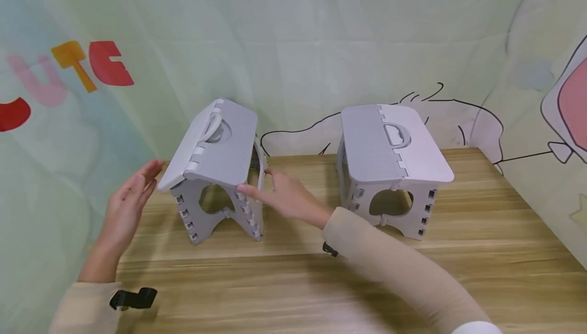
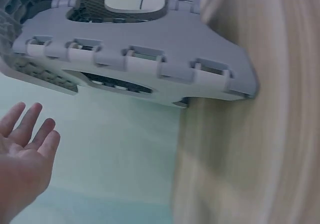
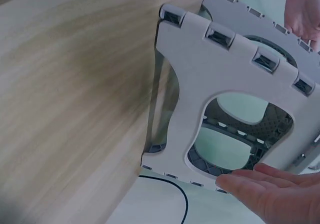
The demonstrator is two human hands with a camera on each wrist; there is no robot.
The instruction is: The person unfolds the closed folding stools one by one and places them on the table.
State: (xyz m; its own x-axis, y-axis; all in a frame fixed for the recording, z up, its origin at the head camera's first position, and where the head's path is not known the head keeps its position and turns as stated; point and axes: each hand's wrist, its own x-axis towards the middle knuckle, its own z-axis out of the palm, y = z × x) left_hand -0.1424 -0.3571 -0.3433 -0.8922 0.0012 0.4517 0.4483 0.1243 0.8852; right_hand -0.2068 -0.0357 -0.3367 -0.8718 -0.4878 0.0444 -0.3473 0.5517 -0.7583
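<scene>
A grey-and-white folding stool stands at the left of the table, its two-part top bent up into a ridge with a carrying handle. My right hand holds its right side, thumb on the front corner and fingers at the far edge of the side panel. Beside the stool's left edge is my left hand, its fingers spread and apart from the stool in the left wrist view. A second folding stool stands at the right with its top flat.
Both stools stand on a wood-grain table. A pale printed curtain hangs close behind and along the sides. A black strap is on the left wrist.
</scene>
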